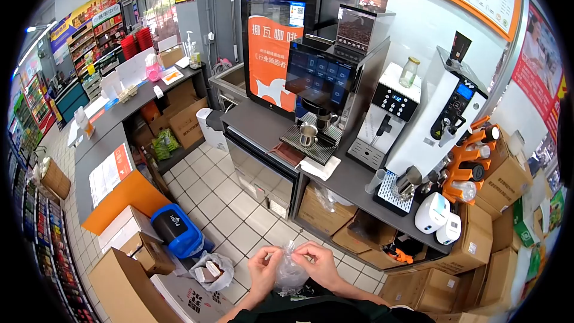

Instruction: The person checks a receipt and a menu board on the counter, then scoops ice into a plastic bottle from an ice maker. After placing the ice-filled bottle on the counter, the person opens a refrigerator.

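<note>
Close to my body, above the tiled floor, a clear crinkled plastic bag (290, 276) hangs between my two hands. Its gathered top sits at my fingertips. My left hand (263, 268) pinches the bag's left side with thumb and fingers together. On the other side, my right hand (318, 263) pinches it near the top. What the bag contains, if anything, I cannot make out.
A coffee machine with a screen (320, 75) and a metal pitcher (308, 134) stands on the counter ahead. Two more dispensers are to its right. At lower left are a blue push-lid bin (179, 230) and cardboard boxes (134, 284); more boxes (430, 287) sit at lower right.
</note>
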Action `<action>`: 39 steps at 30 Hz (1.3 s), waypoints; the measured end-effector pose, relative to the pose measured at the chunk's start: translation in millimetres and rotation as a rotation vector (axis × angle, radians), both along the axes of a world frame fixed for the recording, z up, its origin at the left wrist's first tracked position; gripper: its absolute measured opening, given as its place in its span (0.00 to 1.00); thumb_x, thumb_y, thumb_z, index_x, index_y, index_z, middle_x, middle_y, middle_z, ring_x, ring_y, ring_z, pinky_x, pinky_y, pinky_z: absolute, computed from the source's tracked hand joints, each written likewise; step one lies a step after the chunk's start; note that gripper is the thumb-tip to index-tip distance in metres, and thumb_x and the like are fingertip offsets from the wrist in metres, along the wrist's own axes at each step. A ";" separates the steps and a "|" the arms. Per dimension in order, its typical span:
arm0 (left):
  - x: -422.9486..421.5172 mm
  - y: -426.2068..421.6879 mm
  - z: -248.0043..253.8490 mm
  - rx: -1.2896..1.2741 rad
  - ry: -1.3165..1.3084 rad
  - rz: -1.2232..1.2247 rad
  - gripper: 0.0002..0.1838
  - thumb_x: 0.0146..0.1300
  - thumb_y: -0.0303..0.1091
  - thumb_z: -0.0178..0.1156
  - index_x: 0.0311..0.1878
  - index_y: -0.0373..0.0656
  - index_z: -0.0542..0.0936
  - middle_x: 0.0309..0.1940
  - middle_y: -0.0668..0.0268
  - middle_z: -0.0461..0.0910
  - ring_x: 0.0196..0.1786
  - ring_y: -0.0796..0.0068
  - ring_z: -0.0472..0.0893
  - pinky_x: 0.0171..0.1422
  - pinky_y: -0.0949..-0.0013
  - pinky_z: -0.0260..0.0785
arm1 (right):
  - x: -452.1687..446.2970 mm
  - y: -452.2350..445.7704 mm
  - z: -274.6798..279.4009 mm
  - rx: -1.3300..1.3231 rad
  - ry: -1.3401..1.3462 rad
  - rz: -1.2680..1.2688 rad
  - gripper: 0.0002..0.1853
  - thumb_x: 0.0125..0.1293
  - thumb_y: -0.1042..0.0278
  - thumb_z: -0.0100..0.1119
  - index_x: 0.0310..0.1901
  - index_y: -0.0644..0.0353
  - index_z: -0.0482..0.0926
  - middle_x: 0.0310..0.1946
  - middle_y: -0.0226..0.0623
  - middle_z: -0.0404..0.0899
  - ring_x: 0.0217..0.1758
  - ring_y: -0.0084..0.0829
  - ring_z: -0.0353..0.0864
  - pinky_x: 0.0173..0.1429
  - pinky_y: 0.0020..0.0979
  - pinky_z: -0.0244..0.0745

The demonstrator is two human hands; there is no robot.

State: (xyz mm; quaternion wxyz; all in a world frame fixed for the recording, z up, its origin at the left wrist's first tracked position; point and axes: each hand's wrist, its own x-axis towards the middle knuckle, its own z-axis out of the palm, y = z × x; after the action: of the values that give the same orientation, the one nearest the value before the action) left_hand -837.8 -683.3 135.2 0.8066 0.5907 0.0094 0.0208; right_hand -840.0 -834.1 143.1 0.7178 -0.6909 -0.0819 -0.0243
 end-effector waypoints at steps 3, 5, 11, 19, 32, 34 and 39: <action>6.0 3.0 1.6 -0.037 -0.001 -0.042 0.03 0.61 0.21 0.59 0.38 0.33 0.78 0.33 0.66 0.78 0.37 0.83 0.75 0.44 0.78 0.69 | 9.5 4.6 10.3 -0.254 -0.163 -0.118 0.04 0.56 0.77 0.63 0.31 0.67 0.77 0.30 0.39 0.77 0.33 0.28 0.78 0.39 0.26 0.73; 13.5 8.5 -2.7 0.117 -0.104 -0.079 0.03 0.60 0.20 0.59 0.37 0.33 0.77 0.35 0.65 0.78 0.39 0.82 0.75 0.45 0.78 0.69 | 20.9 7.8 16.1 -0.293 -0.269 -0.112 0.04 0.55 0.79 0.62 0.30 0.67 0.76 0.29 0.39 0.77 0.31 0.31 0.78 0.35 0.27 0.71; 24.4 -2.2 9.4 -0.029 -0.126 0.111 0.02 0.60 0.20 0.58 0.33 0.35 0.75 0.35 0.62 0.79 0.39 0.79 0.76 0.46 0.76 0.69 | 49.8 13.6 18.8 -0.272 -0.391 -0.139 0.04 0.58 0.79 0.59 0.29 0.66 0.74 0.28 0.38 0.78 0.31 0.27 0.78 0.36 0.25 0.72; 56.5 -0.7 5.3 -0.450 0.019 0.192 0.09 0.66 0.35 0.54 0.31 0.43 0.71 0.31 0.62 0.79 0.42 0.66 0.78 0.55 0.60 0.67 | 115.2 -8.9 -12.2 0.149 0.131 0.215 0.09 0.72 0.68 0.45 0.35 0.63 0.71 0.26 0.27 0.71 0.33 0.15 0.68 0.39 0.18 0.64; 74.9 -0.4 -24.1 -0.470 0.058 0.109 0.19 0.63 0.32 0.57 0.54 0.41 0.64 0.55 0.60 0.67 0.59 0.65 0.68 0.65 0.62 0.58 | 143.8 -35.7 -29.5 -0.049 0.204 0.771 0.50 0.52 0.54 0.71 0.68 0.63 0.48 0.62 0.45 0.60 0.66 0.33 0.60 0.68 0.33 0.56; 72.9 -4.6 -18.5 -0.446 0.105 0.080 0.28 0.65 0.36 0.56 0.65 0.40 0.60 0.65 0.58 0.62 0.64 0.64 0.65 0.69 0.61 0.55 | 152.9 -41.8 -21.1 -0.118 0.235 0.824 0.52 0.49 0.54 0.73 0.67 0.64 0.48 0.62 0.46 0.60 0.66 0.33 0.60 0.68 0.34 0.56; 49.4 -3.3 -51.9 -0.132 0.295 -0.111 0.31 0.68 0.42 0.52 0.68 0.37 0.57 0.63 0.62 0.64 0.64 0.72 0.63 0.68 0.67 0.54 | 164.9 -45.0 -54.7 -0.104 0.245 0.940 0.56 0.42 0.57 0.77 0.66 0.67 0.48 0.60 0.48 0.62 0.65 0.36 0.61 0.67 0.35 0.57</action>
State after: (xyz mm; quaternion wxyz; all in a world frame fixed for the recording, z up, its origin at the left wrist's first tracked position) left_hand -788.4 -686.7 83.3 0.8334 0.5327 0.0963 -0.1111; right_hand -675.1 -879.1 88.4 0.6201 -0.6117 -0.3012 0.3879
